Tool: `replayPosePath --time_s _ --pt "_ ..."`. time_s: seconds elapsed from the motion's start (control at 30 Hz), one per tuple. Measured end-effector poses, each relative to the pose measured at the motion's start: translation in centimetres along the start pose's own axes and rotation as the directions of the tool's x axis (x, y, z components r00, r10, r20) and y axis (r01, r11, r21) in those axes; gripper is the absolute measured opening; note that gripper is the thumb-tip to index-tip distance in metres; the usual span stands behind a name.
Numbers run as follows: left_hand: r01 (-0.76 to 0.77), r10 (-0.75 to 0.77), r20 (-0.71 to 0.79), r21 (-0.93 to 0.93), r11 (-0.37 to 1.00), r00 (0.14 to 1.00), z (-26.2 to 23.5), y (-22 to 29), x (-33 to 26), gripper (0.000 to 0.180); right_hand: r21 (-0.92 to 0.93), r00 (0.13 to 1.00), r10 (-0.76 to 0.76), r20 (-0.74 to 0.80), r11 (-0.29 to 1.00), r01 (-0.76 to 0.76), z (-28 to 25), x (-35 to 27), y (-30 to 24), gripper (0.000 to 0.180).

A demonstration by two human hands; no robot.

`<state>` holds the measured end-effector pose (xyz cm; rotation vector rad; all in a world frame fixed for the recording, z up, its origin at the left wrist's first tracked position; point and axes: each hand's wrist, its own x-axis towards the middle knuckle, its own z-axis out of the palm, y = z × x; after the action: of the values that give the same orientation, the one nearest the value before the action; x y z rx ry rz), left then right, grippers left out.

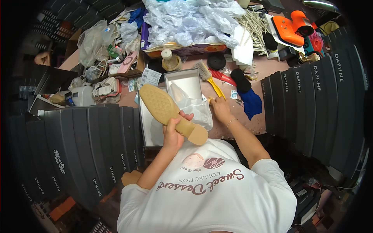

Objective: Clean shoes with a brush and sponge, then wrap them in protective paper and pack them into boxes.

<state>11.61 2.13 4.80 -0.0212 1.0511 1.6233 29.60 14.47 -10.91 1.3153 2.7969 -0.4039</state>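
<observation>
Pink table (251,122), dark boxes (300,103) both sides, pale lettering on ends. Mid-frame, left hand (173,135) grips tan shoe (158,104), sole up, long axis upper left to lower right. Right hand (222,110) nearer yellow-handled brush (212,82), handle end by curled fingers; grip: can't tell. Beyond shoe, printed white label (151,77), upper centre.

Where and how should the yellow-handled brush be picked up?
Probably by its yellow handle, from the person's near side, with the right hand. The slim handle slants toward the person, its end close to that hand, while the bristle head points away.
</observation>
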Motion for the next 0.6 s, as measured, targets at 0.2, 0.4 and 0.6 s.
replayPosePath --time_s 0.2,0.4,0.6 --pt "-0.147 0.156 -0.089 0.102 0.984 0.984 -1.5 -0.8 -0.1 0.014 0.793 0.998 0.03 -0.062 0.609 0.031 -12.9 -4.4 -3.5 0.018" --pt "-0.152 0.163 -0.088 0.123 0.981 0.983 -1.5 -2.9 -0.7 0.013 0.638 0.938 -0.316 -0.142 0.695 0.331 -15.2 -8.0 -10.0 0.013" --pt "-0.306 0.325 -0.122 0.147 0.94 0.938 -2.3 -0.9 0.0 0.013 0.624 0.974 -0.183 -0.132 0.748 0.225 -13.5 -9.4 -9.0 0.013"
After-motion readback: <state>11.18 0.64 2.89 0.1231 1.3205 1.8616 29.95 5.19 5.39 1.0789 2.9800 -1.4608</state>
